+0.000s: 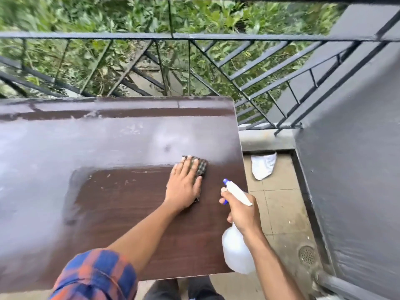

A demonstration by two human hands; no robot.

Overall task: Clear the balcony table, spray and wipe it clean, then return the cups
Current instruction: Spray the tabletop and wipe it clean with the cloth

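Toward the near right corner of the table [129, 224], my left hand [184, 187] lies flat, fingers straight, pressing a dark cloth [201, 167] onto the wood. Around it the top shows a clean dark-brown patch. Beyond it and to the left, a grey hazy film covers the rest, so I judge the wiping well short of half done.

To do this step well I would keep even weight over the cloth and work in overlapping strokes from the clean patch out toward the far edge and the left side. The cloth is small under the hand, so I would turn it once it loads up, or it will likely smear rather than lift.

My right hand [240, 213] is wrapped round the neck of the spray bottle [236, 252], nozzle pointing over the table. The bottle hangs at the right edge, so a stroke that way could knock it. No cups show, so clearing looks done.

Further out, a white rag [263, 167] lies on the tiled floor beside the table, and a floor drain [307, 255] sits near the grey wall [357, 180]. The railing [194, 36] runs close behind the far edge, leaving little room to overrun there.
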